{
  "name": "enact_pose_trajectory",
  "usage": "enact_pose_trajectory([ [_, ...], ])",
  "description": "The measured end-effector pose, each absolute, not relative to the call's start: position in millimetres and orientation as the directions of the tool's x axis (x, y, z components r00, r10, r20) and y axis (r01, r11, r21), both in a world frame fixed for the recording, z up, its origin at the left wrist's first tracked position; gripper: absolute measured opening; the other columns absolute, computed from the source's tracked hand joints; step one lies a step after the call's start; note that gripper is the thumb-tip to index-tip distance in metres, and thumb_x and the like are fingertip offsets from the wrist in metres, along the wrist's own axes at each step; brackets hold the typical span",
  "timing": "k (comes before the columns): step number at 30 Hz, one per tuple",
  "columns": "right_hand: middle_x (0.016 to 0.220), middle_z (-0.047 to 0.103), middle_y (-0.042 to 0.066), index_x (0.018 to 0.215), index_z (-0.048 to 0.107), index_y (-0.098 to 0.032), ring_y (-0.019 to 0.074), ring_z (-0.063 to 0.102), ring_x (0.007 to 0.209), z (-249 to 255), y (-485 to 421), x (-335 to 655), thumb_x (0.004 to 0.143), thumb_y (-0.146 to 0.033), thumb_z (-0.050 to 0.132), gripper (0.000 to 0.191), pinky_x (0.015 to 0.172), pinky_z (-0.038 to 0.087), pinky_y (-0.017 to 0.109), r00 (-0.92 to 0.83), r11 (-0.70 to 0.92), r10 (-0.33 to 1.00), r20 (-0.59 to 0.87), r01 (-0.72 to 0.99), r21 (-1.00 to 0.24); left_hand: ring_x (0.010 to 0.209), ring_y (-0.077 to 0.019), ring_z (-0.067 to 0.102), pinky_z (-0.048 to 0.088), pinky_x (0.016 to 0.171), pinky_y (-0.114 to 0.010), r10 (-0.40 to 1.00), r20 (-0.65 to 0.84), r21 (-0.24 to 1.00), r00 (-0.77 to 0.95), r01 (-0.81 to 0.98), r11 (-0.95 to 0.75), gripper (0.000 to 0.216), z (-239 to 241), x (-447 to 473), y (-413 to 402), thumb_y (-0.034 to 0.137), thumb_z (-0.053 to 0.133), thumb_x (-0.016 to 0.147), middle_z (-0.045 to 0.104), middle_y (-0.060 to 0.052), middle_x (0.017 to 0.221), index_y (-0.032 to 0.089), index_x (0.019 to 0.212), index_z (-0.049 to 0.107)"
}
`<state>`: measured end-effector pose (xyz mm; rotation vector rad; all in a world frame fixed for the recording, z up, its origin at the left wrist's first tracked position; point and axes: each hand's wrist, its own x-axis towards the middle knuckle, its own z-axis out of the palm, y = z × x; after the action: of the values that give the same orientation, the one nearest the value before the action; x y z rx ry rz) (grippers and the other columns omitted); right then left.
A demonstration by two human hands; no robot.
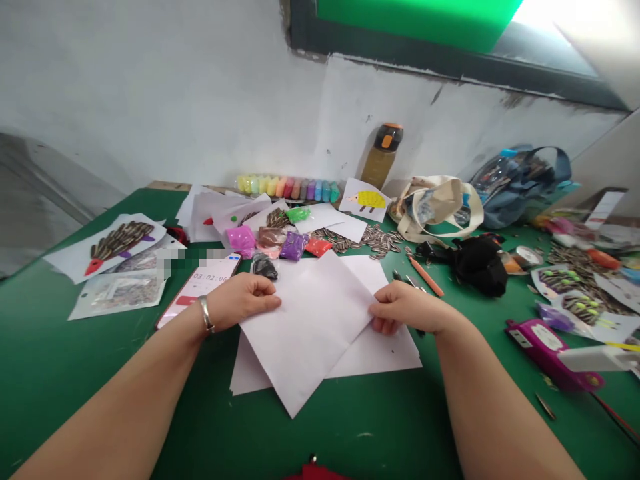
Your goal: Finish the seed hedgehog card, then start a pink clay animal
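Observation:
A sheet of white paper [310, 327] is held turned cornerwise, with one point toward me. My left hand [247, 300] pinches its left edge between thumb and fingers; a silver bracelet [206, 313] circles that wrist. On the opposite edge, my right hand [397, 308] has its fingers closed round the paper. Beneath lie more white sheets [383, 353] on the green table [200, 427]. Left of my left hand is a phone [200, 287] showing a timer. A packet of black clay [265, 265] sits just beyond that hand.
Coloured clay packets [294, 246], loose sunflower seeds [383, 239] and a yellow hedgehog picture [367, 200] lie farther back. A seed-covered hedgehog [120, 241] is at left. An orange pen [426, 275], a black pouch [483, 265] and a purple glue gun [553, 353] are at right. A bottle [383, 157] stands by the wall.

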<state>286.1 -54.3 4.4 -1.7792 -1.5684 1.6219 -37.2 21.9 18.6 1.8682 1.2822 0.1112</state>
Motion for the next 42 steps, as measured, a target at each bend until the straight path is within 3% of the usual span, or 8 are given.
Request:
enact_pose_trajectory([
  [14,0.06,0.068,0.006,0.062,0.059,-0.019,0.0173,0.064,0.054,0.0,-52.8,284.2,0.076,-0.056,0.065,0.04,0.051,0.05,0.028,-0.224,-0.396,0.804,-0.551,0.49,-0.777,0.054,-0.0146,0.044,0.031,0.051,-0.024,0.79,-0.357,0.635,0.498,0.75,-0.185,0.031,16.7,-35.2,23.2,0.05,0.062,0.063,0.052,0.002,0.055,0.021,0.056,0.056],
  [19,0.052,0.045,-0.004,0.06,0.052,-0.021,0.0122,0.048,0.049,-4.5,-47.4,275.1,0.076,-0.061,0.061,0.044,0.046,0.039,0.026,-0.093,-0.311,0.911,-0.403,0.486,-0.817,0.052,-0.0143,0.042,0.029,0.05,-0.024,0.783,-0.363,0.658,0.505,0.734,-0.168,0.031,12.4,-34.9,22.1,0.05,0.063,0.062,0.05,0.003,0.054,0.021,0.056,0.054],
  [23,0.051,0.028,-0.006,0.057,0.043,-0.022,0.0095,0.029,0.046,-7.7,-45.6,269.2,0.08,-0.056,0.054,0.043,0.044,0.024,0.026,-0.035,-0.274,0.932,-0.36,0.581,-0.766,0.054,-0.015,0.043,0.03,0.051,-0.024,0.778,-0.369,0.641,0.508,0.746,-0.183,0.03,11.7,-32.6,21.6,0.049,0.064,0.062,0.051,0.003,0.053,0.022,0.054,0.054],
  [32,0.059,0.047,-0.002,0.063,0.057,-0.02,0.0126,0.039,0.055,-12.9,-43.9,268.8,0.077,-0.037,0.051,0.024,0.049,0.027,0.028,-0.023,-0.203,0.951,-0.307,0.705,-0.68,0.054,-0.0154,0.044,0.029,0.052,-0.025,0.783,-0.368,0.591,0.501,0.777,-0.219,0.03,8.1,-30.5,22.7,0.047,0.063,0.063,0.05,0.003,0.052,0.022,0.051,0.053],
  [42,0.061,0.049,-0.002,0.063,0.055,-0.019,0.0126,0.04,0.057,-12.3,-43.2,266.3,0.079,-0.034,0.048,0.023,0.05,0.028,0.026,-0.005,-0.199,0.954,-0.3,0.739,-0.644,0.06,-0.0171,0.053,0.034,0.055,-0.025,0.785,-0.381,0.5,0.488,0.823,-0.269,0.032,5.3,-30.8,25.0,0.051,0.059,0.07,0.058,0.002,0.059,0.022,0.058,0.056],
])
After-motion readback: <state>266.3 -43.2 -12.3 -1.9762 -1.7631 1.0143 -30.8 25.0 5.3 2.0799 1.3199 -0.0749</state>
